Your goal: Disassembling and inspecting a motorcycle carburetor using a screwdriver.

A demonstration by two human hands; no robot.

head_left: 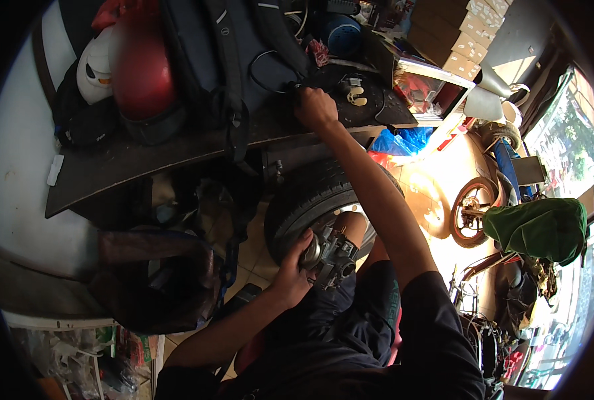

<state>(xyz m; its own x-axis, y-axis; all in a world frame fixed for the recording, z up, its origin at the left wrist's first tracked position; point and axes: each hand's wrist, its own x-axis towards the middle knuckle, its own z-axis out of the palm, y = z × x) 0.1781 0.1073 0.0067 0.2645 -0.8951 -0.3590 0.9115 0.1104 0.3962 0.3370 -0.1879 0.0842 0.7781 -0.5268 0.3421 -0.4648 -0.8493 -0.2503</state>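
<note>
A grey metal carburetor [333,261] rests above my lap with my left hand [295,275] closed round its left side, the thumb along its round metal part. My right arm stretches far out to the dark table [197,157]. On that table my right hand [317,110] is closed, its fingers curled near the edge of a dark backpack [207,67]. What those fingers hold, if anything, is hidden. Small cream-coloured parts [357,97] lie just right of this hand.
A car tyre [310,200] stands under the table, in front of my knees. A red helmet [143,77] sits at the table's left. Below it is a dark bag [157,280]. At right are a motorcycle wheel [473,210] and a green cover [537,230].
</note>
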